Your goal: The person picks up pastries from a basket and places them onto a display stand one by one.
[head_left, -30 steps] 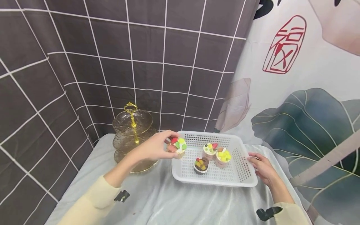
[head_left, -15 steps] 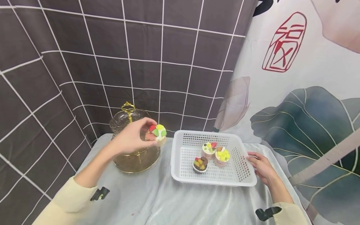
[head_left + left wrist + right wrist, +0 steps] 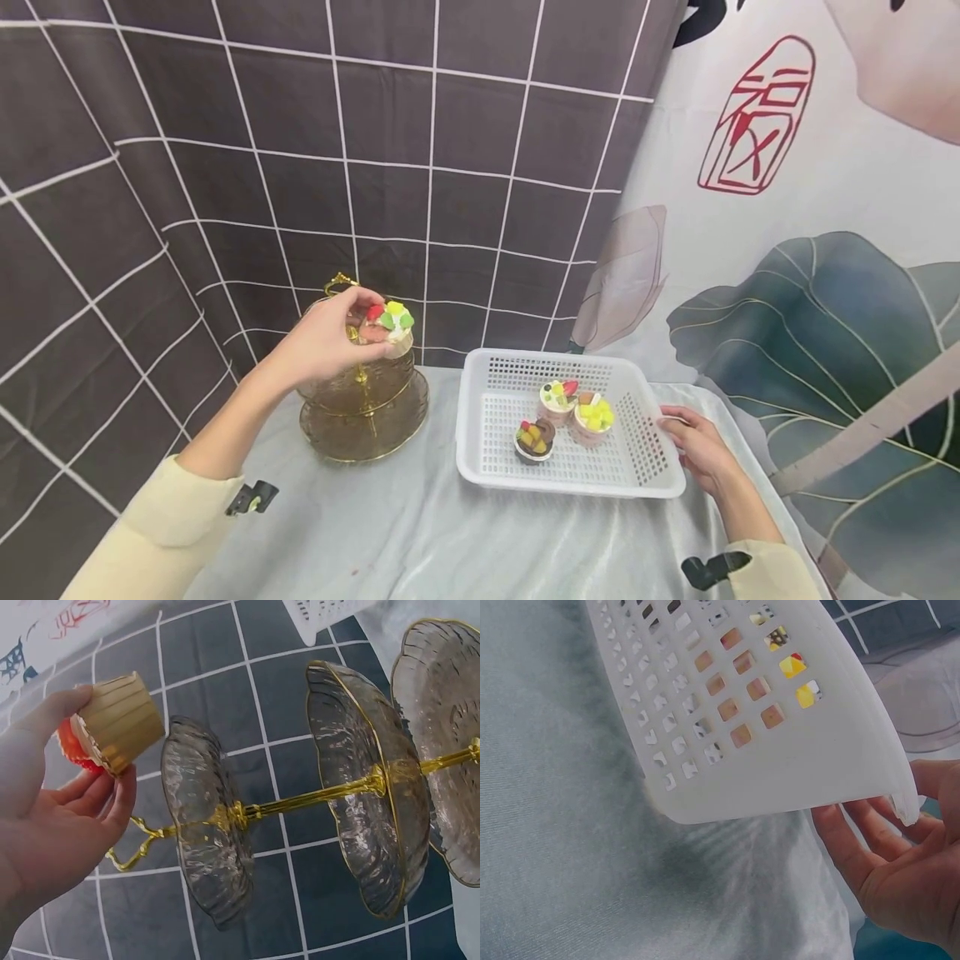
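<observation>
My left hand [image 3: 318, 337] pinches a cupcake [image 3: 397, 332] topped with red, yellow and green pieces, at the height of the top of a tiered stand [image 3: 363, 433]. In the left wrist view, the cupcake's gold cup [image 3: 127, 724] is between thumb and fingers, beside the top glass tier [image 3: 206, 862] and the gold handle. The hand hides much of the upper stand in the head view. At the white basket's [image 3: 570, 485] right rim, my right hand [image 3: 702, 450] holds on, thumb by the rim and fingers beneath it, as the right wrist view shows.
Inside the basket stand a chocolate cupcake [image 3: 534, 442], one with a strawberry piece [image 3: 557, 400] and one with yellow cubes [image 3: 594, 417]. A pale cloth [image 3: 420, 533] covers the table. Dark gridded fabric [image 3: 390, 200] hangs behind the stand.
My left hand has carried the cupcake left and up, from above the basket's left rim to the top of the stand. The right hand and basket have stayed put.
</observation>
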Tool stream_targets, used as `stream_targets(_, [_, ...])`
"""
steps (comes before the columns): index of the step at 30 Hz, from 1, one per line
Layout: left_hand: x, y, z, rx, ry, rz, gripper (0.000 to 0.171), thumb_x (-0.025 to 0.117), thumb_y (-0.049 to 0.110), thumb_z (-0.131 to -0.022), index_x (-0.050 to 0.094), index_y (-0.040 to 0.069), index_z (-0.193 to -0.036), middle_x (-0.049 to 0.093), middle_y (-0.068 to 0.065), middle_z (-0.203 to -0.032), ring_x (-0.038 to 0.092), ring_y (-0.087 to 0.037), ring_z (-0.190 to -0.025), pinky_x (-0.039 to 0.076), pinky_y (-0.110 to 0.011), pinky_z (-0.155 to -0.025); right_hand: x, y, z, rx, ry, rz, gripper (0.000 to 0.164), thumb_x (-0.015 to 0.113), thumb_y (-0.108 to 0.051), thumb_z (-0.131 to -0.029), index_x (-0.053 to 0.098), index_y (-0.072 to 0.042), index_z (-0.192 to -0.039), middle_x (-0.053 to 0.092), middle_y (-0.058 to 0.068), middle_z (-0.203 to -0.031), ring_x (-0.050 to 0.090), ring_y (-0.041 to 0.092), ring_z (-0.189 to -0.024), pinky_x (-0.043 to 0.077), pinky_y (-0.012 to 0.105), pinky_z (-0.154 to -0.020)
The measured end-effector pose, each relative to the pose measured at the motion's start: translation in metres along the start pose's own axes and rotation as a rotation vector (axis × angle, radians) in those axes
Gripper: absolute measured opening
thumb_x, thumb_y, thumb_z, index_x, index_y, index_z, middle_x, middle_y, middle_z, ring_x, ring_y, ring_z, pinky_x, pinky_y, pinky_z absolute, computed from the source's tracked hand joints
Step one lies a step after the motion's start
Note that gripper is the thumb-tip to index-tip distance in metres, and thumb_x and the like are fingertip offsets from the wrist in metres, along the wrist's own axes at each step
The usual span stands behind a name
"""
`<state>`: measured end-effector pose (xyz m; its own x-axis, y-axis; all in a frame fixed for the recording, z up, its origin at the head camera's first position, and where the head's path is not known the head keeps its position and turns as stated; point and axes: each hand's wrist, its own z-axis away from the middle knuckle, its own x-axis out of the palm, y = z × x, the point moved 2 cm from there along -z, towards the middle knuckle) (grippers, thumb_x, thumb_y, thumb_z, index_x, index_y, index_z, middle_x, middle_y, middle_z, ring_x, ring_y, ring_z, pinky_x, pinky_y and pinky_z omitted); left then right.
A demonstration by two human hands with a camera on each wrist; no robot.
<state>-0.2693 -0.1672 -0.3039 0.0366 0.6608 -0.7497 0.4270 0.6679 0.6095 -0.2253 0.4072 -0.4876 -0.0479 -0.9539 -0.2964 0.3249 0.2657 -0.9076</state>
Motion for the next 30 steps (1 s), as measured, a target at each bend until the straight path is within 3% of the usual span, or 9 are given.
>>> stream_targets(7, [-0.002,-0.010,-0.002,-0.016,0.031,-0.013,0.060,0.089,0.028,-0.087,0.058,0.004,-0.132,0.066,-0.016,-0.124,0.066,-0.040,-0.120,0.051,-0.057,-0.104,0.002,0.002,-0.001,0.007,0.005,0.006,0.057,0.051,-0.027,-0.112,0.034,0.000,-0.158,0.057,0.019,-0.144,0.066,0.009,-0.106,0.058,0.033,-0.085])
stream_targets(16, [-0.001,-0.012,-0.002,0.001,0.094,-0.076,0.058,0.087,0.026,-0.087,0.057,0.000,-0.130,0.066,-0.019,-0.124,0.064,-0.039,-0.119,0.050,-0.056,-0.104,0.001,0.003,-0.003,-0.018,0.000,-0.011,0.053,0.051,-0.024,-0.112,0.036,0.000,-0.157,0.067,0.002,-0.127,0.067,0.008,-0.102,0.059,0.034,-0.082])
stream_targets(21, [0.001,-0.012,-0.004,0.000,0.123,-0.105,0.060,0.085,0.025,-0.088,0.056,-0.003,-0.133,0.065,-0.021,-0.126,0.062,-0.038,-0.118,0.050,-0.055,-0.103,0.002,0.003,-0.002,-0.015,0.004,-0.012,0.054,0.052,-0.025,-0.112,0.037,0.000,-0.157,0.066,0.002,-0.127,0.067,0.007,-0.101,0.059,0.034,-0.083])
stream_targets(30, [0.009,-0.011,0.000,0.005,0.243,-0.085,0.062,0.084,0.021,-0.087,0.056,-0.007,-0.134,0.061,-0.021,-0.125,0.061,-0.038,-0.114,0.051,-0.052,-0.099,0.002,0.004,-0.001,-0.009,0.007,-0.020,0.053,0.052,-0.025,-0.112,0.037,0.000,-0.157,0.067,0.000,-0.124,0.067,0.007,-0.101,0.059,0.034,-0.082])
